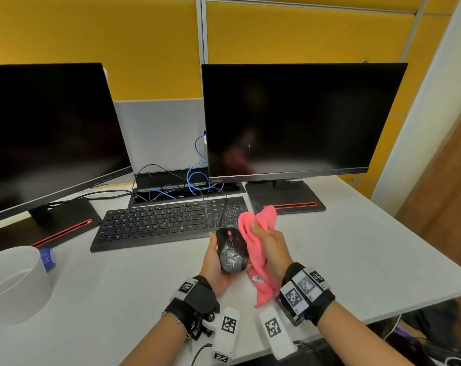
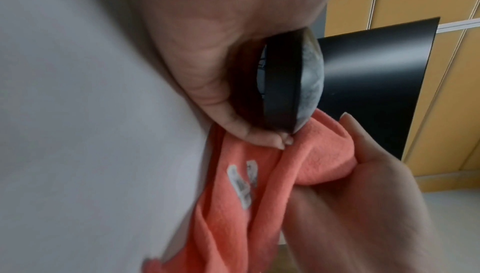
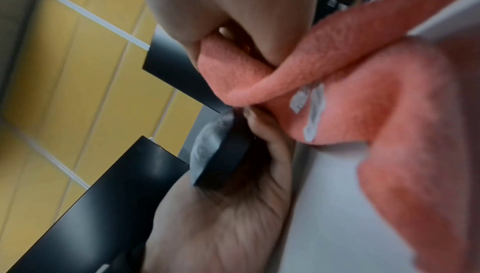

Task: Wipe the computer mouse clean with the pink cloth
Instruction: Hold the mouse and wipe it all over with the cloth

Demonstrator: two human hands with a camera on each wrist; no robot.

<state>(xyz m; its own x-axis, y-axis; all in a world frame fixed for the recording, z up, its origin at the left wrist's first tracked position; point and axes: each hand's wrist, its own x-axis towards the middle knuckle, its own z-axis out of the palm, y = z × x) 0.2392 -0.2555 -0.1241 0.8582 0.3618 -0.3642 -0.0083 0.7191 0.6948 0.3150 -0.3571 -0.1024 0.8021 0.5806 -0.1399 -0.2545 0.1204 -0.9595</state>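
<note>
A black wired mouse (image 1: 232,250) with a red scroll wheel and a whitish smear on its back lies in my left hand (image 1: 214,262), lifted above the desk. Those fingers curl under and round it (image 2: 280,86). My right hand (image 1: 272,247) grips the bunched pink cloth (image 1: 255,247), which lies against the mouse's right side and hangs down past the wrist. The left wrist view shows the cloth (image 2: 259,185) touching the mouse's lower edge. Seen from the right wrist, the cloth (image 3: 350,92) is pinched between thumb and fingers above the mouse (image 3: 221,154).
A black keyboard (image 1: 166,220) lies just beyond the hands, the mouse cable running over it. Two dark monitors (image 1: 300,120) (image 1: 44,133) stand behind on black bases. A white roll (image 1: 15,281) sits at the left of the white desk (image 1: 356,247).
</note>
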